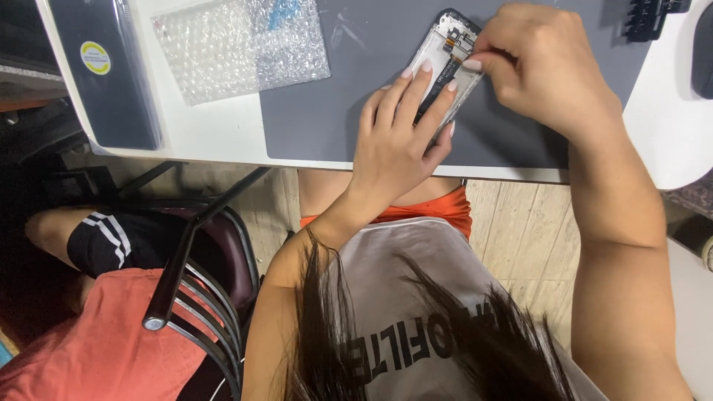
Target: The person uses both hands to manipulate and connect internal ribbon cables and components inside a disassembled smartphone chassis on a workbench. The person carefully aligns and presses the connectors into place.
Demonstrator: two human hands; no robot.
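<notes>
opened phone frame (pixel 444 63) lies on the grey mat (pixel 327 111), left hand (pixel 397 145) fingers spread steadying it, right hand (pixel 538 67) fingers pinching an inner part, internals still exposed.

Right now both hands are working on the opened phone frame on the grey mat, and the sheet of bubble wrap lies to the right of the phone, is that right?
Not quite. The head view shows the bubble wrap lying to the left of the phone frame, not the right. The rest holds: the left hand and the right hand are both on the opened frame, which rests on the grey mat.
</notes>
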